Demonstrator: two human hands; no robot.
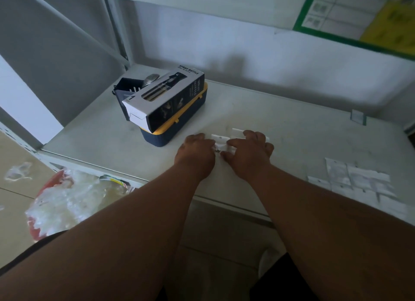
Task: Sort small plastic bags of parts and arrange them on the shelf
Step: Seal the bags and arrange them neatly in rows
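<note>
Entry, pale metal shelf (292, 120): I log both hands at mid-board. My left hand (197, 153) and right hand (250, 153) each pinch the small clear plastic bags (221, 141) lying between them, probably squaring them into a row. A second batch of flat clear bags (359, 181) lies well apart, near the right front edge, seemingly unsorted. Back left: white spray-bottle carton (166, 98) atop a navy-and-yellow lidded box (179, 125). Bag contents too blurred to identify; fingertips partly hidden.
</note>
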